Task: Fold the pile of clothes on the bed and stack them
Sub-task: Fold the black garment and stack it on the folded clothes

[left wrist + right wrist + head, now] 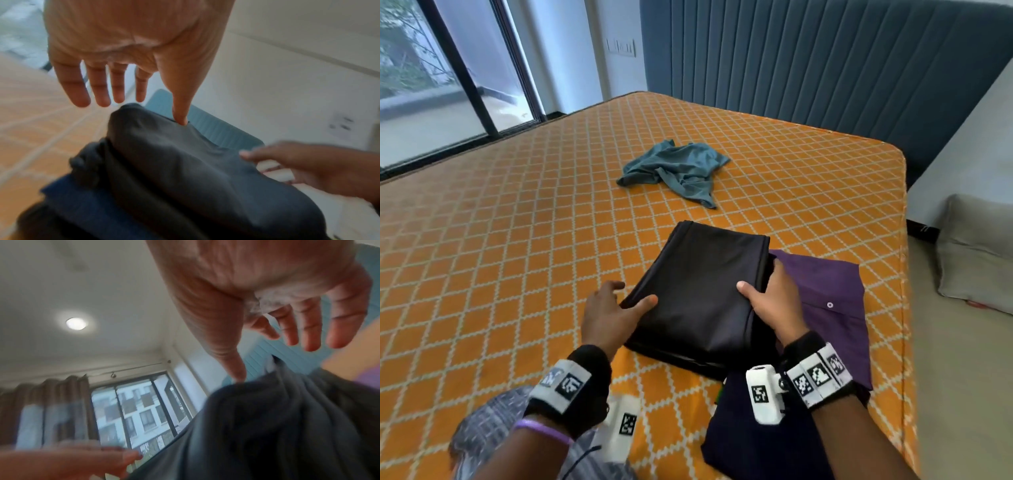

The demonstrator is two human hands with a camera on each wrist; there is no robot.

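A folded black garment (698, 298) lies tilted at the middle of the bed, its right side over a folded purple shirt (832, 294) and a dark navy garment (756, 438). My left hand (635, 293) is at its left edge, thumb tip on top and fingers straight beside the cloth, as the left wrist view shows (141, 112). My right hand (758, 275) holds the right edge, thumb on top and fingers bent down over it. In the right wrist view, the right hand (273, 361) has its thumb tip on the dark cloth (277, 426). A crumpled teal garment (674, 171) lies further back.
The orange diamond-patterned mattress (517, 240) stretches wide to the left and back. A blue padded headboard (825, 61) stands behind it. Glass doors (431, 85) are at the left. A grey cushion (976, 253) sits on the floor past the bed's right edge.
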